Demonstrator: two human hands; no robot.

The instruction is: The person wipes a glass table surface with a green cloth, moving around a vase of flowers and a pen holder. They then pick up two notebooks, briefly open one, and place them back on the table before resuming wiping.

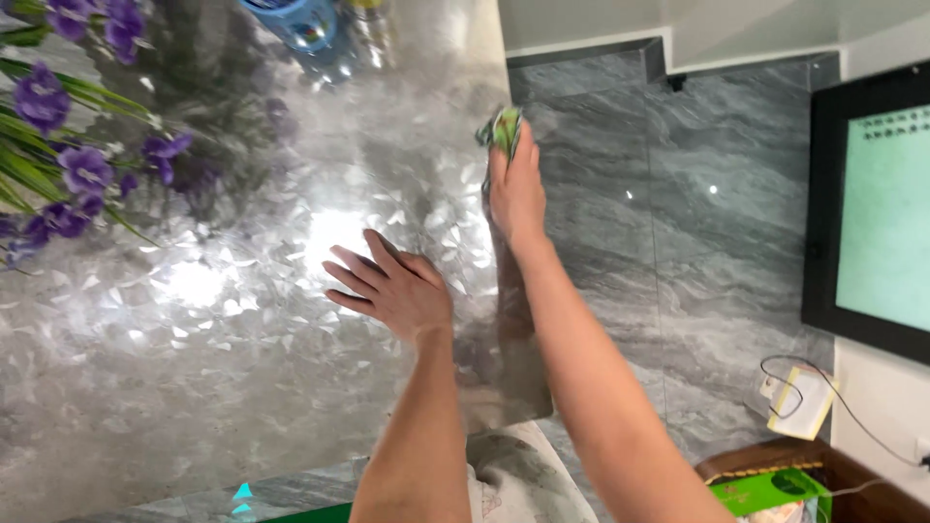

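Green cloth (505,130) bunched under fingers of right hand (516,190), pressed at right edge of glossy grey counter (194,387). Cloth located ahead of right hand, beyond fingertips; right arm extended along counter edge. Left hand (392,287) spread flat on counter, empty, set nearer body, left of cloth. Purple flowers (68,165) positioned far left.

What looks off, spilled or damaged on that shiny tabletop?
Nothing stands out. The glossy patterned tabletop shows only lamp glare, no spill or crack. The right hand presses a green cloth at the table's edge; the left hand lies flat on the surface. Purple flowers sit upright at the far left.
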